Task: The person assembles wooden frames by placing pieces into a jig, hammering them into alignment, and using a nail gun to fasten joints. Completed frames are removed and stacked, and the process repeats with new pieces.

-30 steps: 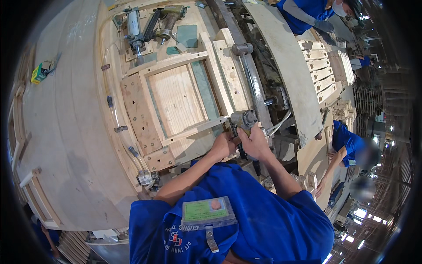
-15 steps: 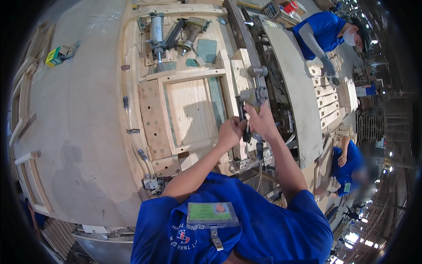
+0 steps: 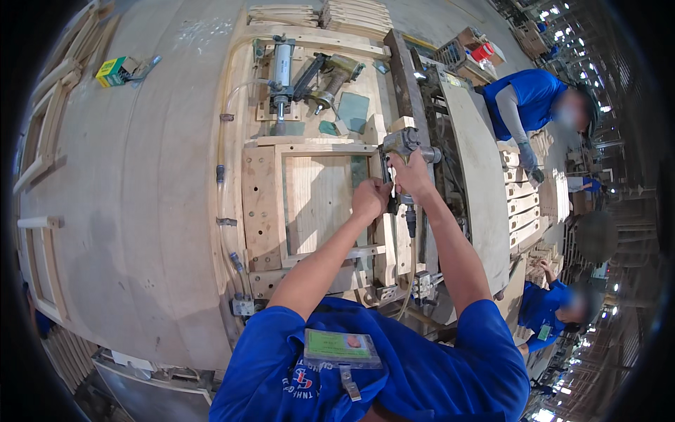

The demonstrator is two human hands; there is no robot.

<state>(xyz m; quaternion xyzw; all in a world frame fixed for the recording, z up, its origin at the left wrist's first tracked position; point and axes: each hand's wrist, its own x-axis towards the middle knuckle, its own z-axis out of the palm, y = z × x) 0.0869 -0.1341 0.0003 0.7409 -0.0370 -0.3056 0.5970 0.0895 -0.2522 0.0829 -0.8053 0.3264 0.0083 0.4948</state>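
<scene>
On my feed the right hand (image 3: 411, 174) grasps a nail gun (image 3: 403, 143) at the far right corner of the wooden frame (image 3: 323, 150); the left hand (image 3: 371, 197) curls by the gun's black magazine (image 3: 384, 167), gripping or not I cannot tell; beyond the frame lies 1 other nail gun (image 3: 339, 72)

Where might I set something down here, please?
Below the green-yellow box, the pale surface is bare between the wooden frames and clear hose; so is the long panel beside the stacked wooden parts. It's crowded around the left hand, right hand, held pneumatic gun and metal cylinder.
</scene>
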